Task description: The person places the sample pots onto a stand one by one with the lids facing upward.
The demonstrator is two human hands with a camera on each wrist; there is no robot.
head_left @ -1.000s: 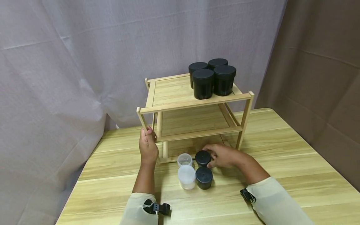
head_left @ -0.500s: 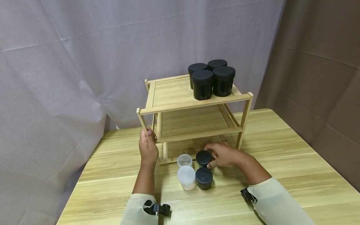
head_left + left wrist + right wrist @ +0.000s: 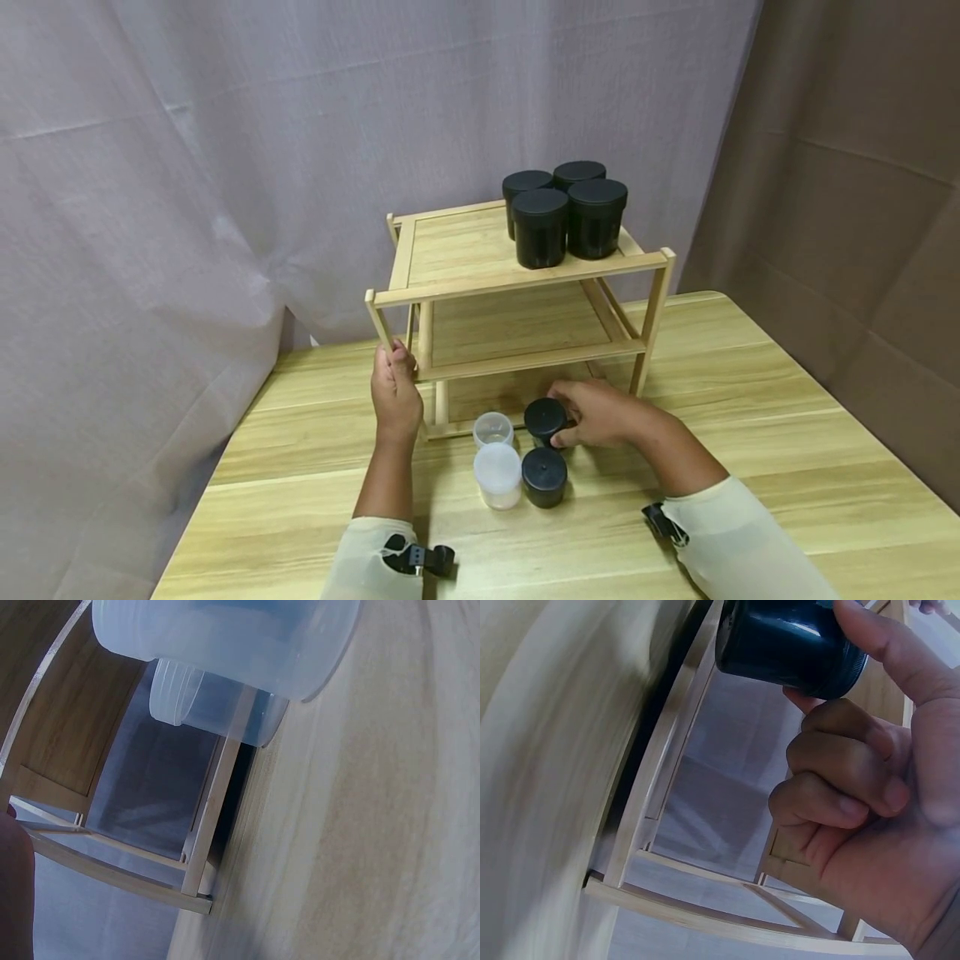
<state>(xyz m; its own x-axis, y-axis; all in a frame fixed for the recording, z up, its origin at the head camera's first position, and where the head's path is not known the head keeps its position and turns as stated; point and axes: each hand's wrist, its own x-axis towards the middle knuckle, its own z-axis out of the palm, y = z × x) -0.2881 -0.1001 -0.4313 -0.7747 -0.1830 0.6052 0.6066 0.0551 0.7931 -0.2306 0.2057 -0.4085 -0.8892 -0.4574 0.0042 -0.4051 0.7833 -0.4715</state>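
My left hand (image 3: 396,398) grips the front left post of a three-tier wooden shelf (image 3: 517,360). Between thumb and forefinger, my right hand (image 3: 600,414) pinches a small black lidded jar (image 3: 545,417) by its upper part, in front of the bottom tier. In the right wrist view this black jar (image 3: 787,645) appears clear of the tabletop, and the other fingers are curled into the palm. A second small black jar (image 3: 544,477) stands just nearer. To their left are a clear tub (image 3: 492,429) and, in front of it, a clear tub with a whitish top (image 3: 497,475).
Several larger black jars (image 3: 540,227) stand grouped on the right part of the shelf's top tier. The shelf rests on a wood-grain table (image 3: 300,467). A grey curtain (image 3: 262,150) hangs behind, and a brown one (image 3: 855,208) hangs along the right.
My right hand has shifted slightly to the right with the small black jar, which now sits a little higher and apart from the clear tub. The left hand keeps its grip on the post.
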